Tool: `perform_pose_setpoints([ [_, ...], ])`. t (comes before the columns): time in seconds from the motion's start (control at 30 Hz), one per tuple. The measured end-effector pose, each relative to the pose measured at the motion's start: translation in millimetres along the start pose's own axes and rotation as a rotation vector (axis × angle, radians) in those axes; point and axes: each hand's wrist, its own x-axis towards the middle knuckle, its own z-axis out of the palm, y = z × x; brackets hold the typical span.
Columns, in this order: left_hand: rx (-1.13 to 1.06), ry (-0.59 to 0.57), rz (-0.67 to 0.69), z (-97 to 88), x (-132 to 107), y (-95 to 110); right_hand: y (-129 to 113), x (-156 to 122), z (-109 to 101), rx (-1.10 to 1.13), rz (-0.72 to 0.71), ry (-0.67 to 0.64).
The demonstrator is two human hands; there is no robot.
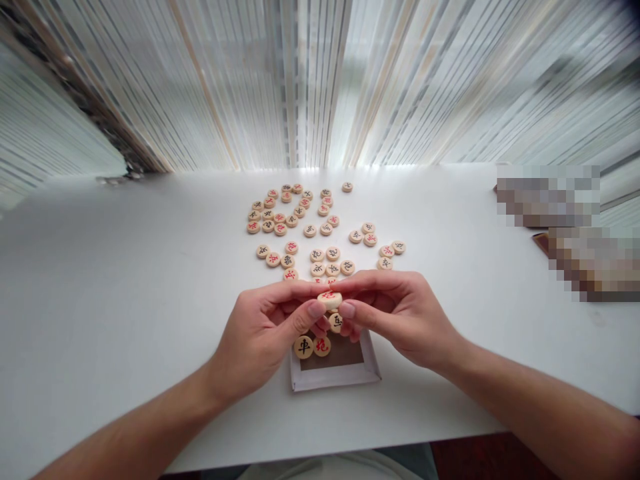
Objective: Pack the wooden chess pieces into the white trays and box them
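Left hand [267,327], right hand [403,313] pinch red-marked disc [329,301] over shallow box [336,381] (black-marked disc [335,324] peeks below). Seemingly two-handed handling step; next move likely calls for steady grip.

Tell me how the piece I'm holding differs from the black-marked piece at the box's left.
The held piece bears a red character; the black-marked piece, a black one. The held piece is pinched between the left hand and right hand, while the black-marked piece lies at the left of the box. The held piece shows much of its edge, the black-marked piece mostly its face. Both are pale, round discs.
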Motion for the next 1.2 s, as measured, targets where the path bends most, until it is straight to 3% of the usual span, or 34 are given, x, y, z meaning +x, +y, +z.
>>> perform_pose_setpoints([
  [0.1, 0.033, 0.0, 0.011, -0.4, 0.3, 1.4, -1.2, -0.1, 1.8, -0.016, -0.003, 0.014],
  [0.43, 0.115, 0.049, 0.083, 2.6, -4.8, -2.8, -6.0, 2.5, 0.1, 0.028, 0.182, 0.003],
  [0.87, 0.174, -0.004, 0.115, 2.1, -5.2, -1.6, -3.7, -1.7, 2.7, 0.009, 0.308, -0.021],
  [1.2, 0.443, -0.077, 0.281, 2.4, -8.6, -3.9, -8.4, -4.9, 5.2, -0.167, 0.256, 0.018],
])
